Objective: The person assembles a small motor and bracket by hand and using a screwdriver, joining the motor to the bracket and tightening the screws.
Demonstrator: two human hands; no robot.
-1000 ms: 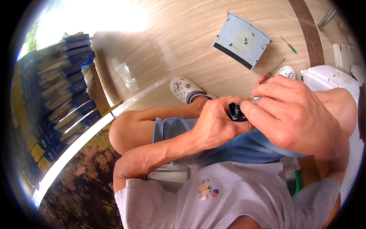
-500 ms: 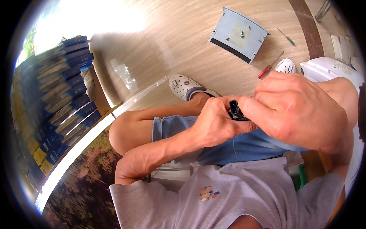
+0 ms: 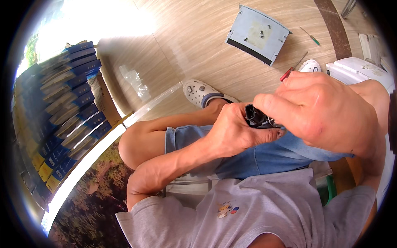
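A small black part with a hollow, socket-like end sits above my lap, the fingers and thumb of my left hand closed round it. My right hand is bent over the part from the right, its fingers curled in and its knuckles upward. Those fingertips are mostly hidden behind the hand, so what they pinch does not show. A thin pale sliver shows on the black part close to the right hand; its kind is unclear.
On the floor ahead lies a grey metal case with several small dark pieces on top. A green-handled screwdriver and a red-handled one lie right of it. Stacked blue and yellow boxes stand left; a white container is at right.
My right hand has shifted and turned slightly over the black part, leaving more of it uncovered. The left hand keeps its grip and has moved a little to the left.
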